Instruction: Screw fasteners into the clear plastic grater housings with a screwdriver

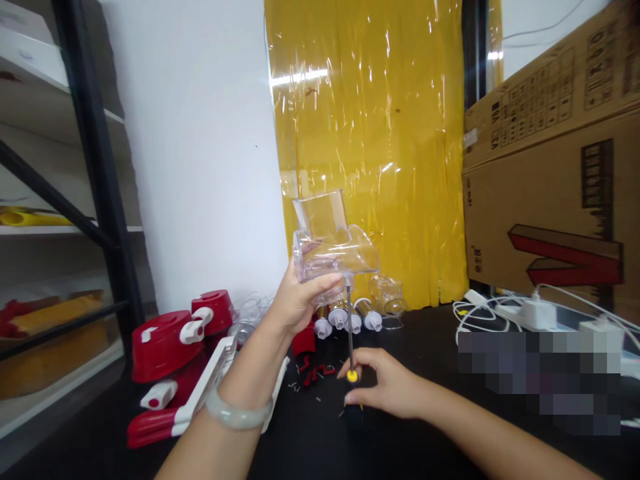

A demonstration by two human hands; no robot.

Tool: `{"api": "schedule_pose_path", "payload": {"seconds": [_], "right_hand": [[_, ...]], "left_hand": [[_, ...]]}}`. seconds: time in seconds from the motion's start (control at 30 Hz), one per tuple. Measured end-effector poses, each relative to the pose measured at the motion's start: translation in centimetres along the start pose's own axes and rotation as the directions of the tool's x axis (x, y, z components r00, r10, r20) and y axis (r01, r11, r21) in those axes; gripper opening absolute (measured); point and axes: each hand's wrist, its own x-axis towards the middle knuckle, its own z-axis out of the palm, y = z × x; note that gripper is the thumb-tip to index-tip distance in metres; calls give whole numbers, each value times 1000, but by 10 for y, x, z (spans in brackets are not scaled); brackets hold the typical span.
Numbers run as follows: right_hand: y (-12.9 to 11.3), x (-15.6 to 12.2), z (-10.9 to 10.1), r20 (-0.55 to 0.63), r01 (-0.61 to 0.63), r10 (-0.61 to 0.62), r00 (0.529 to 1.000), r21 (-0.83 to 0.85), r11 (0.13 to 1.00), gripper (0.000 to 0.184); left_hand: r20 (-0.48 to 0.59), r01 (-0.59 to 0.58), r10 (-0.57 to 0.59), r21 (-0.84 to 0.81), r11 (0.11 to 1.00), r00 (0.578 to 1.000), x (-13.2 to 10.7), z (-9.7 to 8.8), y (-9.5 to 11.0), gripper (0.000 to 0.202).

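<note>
My left hand (301, 301) is wrapped round a clear plastic grater housing (337, 257), raised above the table with its square hopper upward. In my right hand (383, 385) is a screwdriver (351, 333) with a yellow and dark handle, thumb and fingers closed on it. Its shaft stands nearly upright, and the tip meets the underside of the housing. Whether a screw sits at the tip is too small to tell. Small red plastic parts (314, 375) and loose screws (295, 387) lie on the table below my left hand.
Red bases (163, 347) and long white-and-red handles (203, 383) lie at the left. Behind my hands are several grater drums (367, 315) and clear housings (387, 297). White cables (487, 307) and a large cardboard box (540, 193) occupy the right; a shelf rack (90, 133) stands left.
</note>
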Motion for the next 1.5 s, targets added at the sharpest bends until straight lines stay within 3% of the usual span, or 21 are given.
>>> {"api": "schedule_pose_path", "payload": {"seconds": [0.07, 0.17, 0.27, 0.37, 0.47, 0.6, 0.73, 0.87, 1.0, 1.13, 1.23, 1.37, 1.43, 1.5], "right_hand": [[-1, -2, -3, -1, 42, -42, 999, -12, 999, 37], [-5, -4, -11, 97, 94, -102, 990, 78, 992, 48], [-8, -4, -14, 193, 38, -80, 978, 213, 976, 49], [-6, -2, -7, 116, -20, 0, 993, 173, 985, 41], [-4, 0, -2, 22, -24, 22, 1000, 58, 998, 44], [-6, -3, -9, 85, 32, -41, 996, 103, 994, 59], [-8, -3, -14, 181, 5, -54, 982, 262, 965, 53], [-2, 2, -4, 64, -52, 40, 997, 195, 980, 53], [1, 3, -1, -15, -21, 22, 1000, 100, 995, 56], [-5, -2, -12, 115, 54, -78, 990, 195, 979, 62], [-7, -3, -14, 178, 20, -71, 981, 271, 962, 56], [-1, 2, -4, 38, -44, 39, 999, 149, 988, 54], [0, 3, -2, -19, -41, 43, 999, 64, 997, 56], [-1, 2, -5, -3, -13, 13, 1000, 55, 998, 61]], "left_hand": [[1, -2, 2, -4, 1000, 1000, 0, 0, 0, 86], [-5, 18, -18, 0, 1000, 1000, 0, 0, 0, 84], [-4, 24, -24, 8, 1000, 1000, -1, -1, 0, 85], [2, 14, -14, 7, 1000, 1000, -1, -1, 0, 84], [8, 17, -17, -1, 1000, 1000, -1, 0, 0, 83], [-4, 11, -11, 1, 1000, 1000, -1, 0, 0, 83], [-1, 8, -8, 15, 1000, 1000, -2, 0, 0, 84], [24, 9, -9, 14, 1000, 1000, -2, -1, -1, 83], [31, 7, -8, 15, 1000, 999, -1, -2, -2, 84], [30, -6, 5, 12, 1000, 1000, -1, -2, -1, 83], [29, 0, 0, 15, 1000, 1000, -1, -2, -1, 82], [38, -2, 1, 12, 1000, 999, -2, 0, -1, 83], [47, -8, 8, 15, 1000, 999, -2, 0, -1, 82], [49, -16, 15, 22, 1000, 999, -2, 0, -1, 81]]}}
